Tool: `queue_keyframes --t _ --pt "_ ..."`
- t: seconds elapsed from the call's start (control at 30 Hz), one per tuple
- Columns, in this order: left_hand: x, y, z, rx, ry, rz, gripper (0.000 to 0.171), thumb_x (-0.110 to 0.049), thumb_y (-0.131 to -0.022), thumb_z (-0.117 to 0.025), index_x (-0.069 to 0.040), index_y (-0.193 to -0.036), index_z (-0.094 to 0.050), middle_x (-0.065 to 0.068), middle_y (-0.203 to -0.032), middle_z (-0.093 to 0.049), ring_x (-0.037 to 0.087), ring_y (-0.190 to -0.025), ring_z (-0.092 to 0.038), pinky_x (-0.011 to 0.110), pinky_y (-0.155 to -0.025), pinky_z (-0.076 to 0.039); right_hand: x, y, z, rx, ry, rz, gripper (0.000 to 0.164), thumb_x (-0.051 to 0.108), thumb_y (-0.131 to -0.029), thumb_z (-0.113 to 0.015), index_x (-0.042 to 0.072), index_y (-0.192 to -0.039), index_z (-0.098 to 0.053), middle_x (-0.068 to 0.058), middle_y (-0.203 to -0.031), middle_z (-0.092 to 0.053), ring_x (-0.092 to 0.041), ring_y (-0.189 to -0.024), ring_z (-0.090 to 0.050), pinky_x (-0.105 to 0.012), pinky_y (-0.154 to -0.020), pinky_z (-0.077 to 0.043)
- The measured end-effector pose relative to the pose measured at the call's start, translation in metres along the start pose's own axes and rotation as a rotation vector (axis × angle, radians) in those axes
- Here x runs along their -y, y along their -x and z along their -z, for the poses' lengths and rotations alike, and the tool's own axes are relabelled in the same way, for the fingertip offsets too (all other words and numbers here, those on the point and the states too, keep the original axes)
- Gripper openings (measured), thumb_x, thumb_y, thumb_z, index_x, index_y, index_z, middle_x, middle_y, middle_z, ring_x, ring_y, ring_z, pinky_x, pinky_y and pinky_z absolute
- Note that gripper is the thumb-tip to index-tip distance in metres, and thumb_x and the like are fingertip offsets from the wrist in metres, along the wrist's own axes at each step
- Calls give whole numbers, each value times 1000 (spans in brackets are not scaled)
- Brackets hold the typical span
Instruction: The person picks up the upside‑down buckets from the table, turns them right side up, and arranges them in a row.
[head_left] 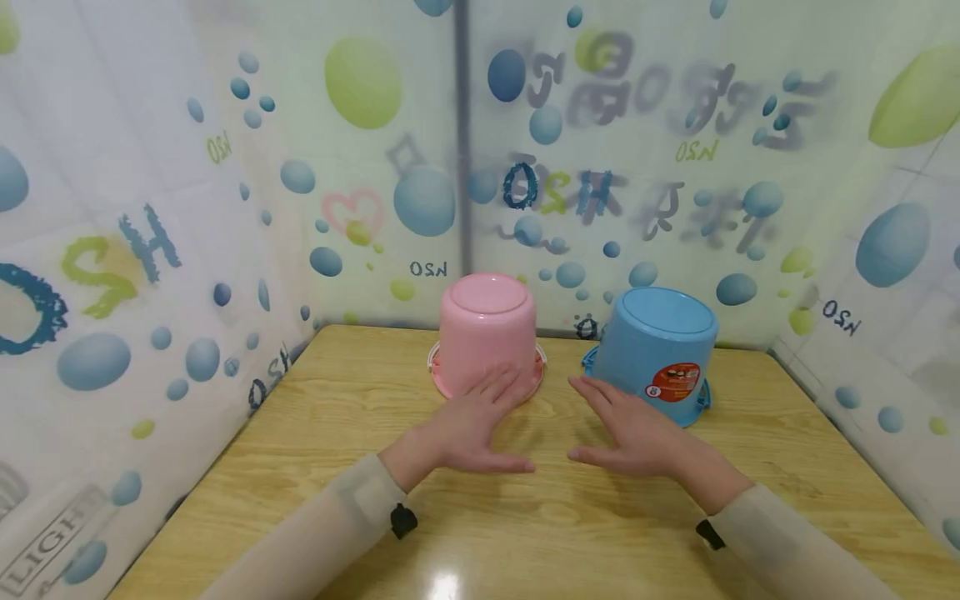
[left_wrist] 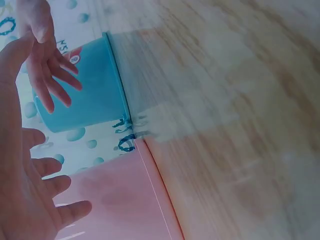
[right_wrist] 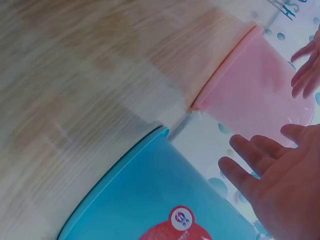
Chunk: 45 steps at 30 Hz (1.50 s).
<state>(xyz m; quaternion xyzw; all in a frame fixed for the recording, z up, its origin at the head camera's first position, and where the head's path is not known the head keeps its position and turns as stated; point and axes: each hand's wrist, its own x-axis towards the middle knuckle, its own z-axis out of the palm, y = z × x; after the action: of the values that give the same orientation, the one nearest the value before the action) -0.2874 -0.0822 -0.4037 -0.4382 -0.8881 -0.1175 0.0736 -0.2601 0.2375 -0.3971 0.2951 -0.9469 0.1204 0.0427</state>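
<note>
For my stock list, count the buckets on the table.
2: an upside-down pink plastic bucket near the back of the yellowish wood-grain table, and an upside-down blue plastic bucket to its right. Any beneath them would be hidden.

Two upturned buckets, rims down, side by side toward back of table (head_left: pixel 555 533): left bucket (head_left: pixel 487 333), right bucket (head_left: pixel 633 354), gap between. Label (head_left: pixel 672 382) on front side of right bucket. Left hand (head_left: pixel 480 429) before left bucket, right hand (head_left: pixel 637 433) before right bucket's left part; hands apart, over table. Back sheet (head_left: pixel 637 242) behind buckets; left sheet (head_left: pixel 150 425), right sheet (head_left: pixel 892 333) along table's sides.
</note>
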Motion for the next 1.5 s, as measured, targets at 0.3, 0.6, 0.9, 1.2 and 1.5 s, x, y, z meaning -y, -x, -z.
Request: queue_keyframes --t 0.3,0.6,0.9,1.2,1.5 --pt "24 16 7 -89 81 47 112 -68 -91 -80 -15 -176 -28 13 -182 -28 38 -158 -47 59 -123 -48 -1 -27 -2 83 -188 -71 111 71 -98 -71 22 -178 -13 -23 -177 -33 -49 -158 -44 -70 -120 -45" --pt "62 45 18 -100 131 197 114 -66 -91 -82 -19 -177 -23 11 -181 -28 44 -157 -46 63 -121 -48 1 -58 -8 166 -258 -128 114 58 -99 -77 19 -179 -6 -23 -183 -18 -49 -166 -27 -69 -129 -33" --pt "101 52 19 4 140 360 121 -75 -91 -76 -27 -179 -8 22 -178 -29 49 -157 -43 66 -123 -45 -8 -88 -20 192 -268 -218 119 61 -97 -78 19 -179 -2 -26 -182 -15 -51 -166 -26 -69 -130 -31" --pt "131 42 11 114 155 474 131 -81 -89 -73 -19 -179 -3 25 -180 -24 51 -163 -32 68 -129 -35 -18 -105 -30 222 -265 -291 121 62 -96 -79 18 -179 -1 -24 -184 -13 -48 -170 -15 -67 -134 -25" --pt "142 37 7 150 162 495 126 -76 -93 -73 -14 -179 -3 29 -179 -26 56 -163 -28 71 -130 -31 -20 -114 -30 238 -253 -271 119 59 -98 -77 17 -179 0 -25 -183 -14 -49 -169 -14 -69 -134 -22"
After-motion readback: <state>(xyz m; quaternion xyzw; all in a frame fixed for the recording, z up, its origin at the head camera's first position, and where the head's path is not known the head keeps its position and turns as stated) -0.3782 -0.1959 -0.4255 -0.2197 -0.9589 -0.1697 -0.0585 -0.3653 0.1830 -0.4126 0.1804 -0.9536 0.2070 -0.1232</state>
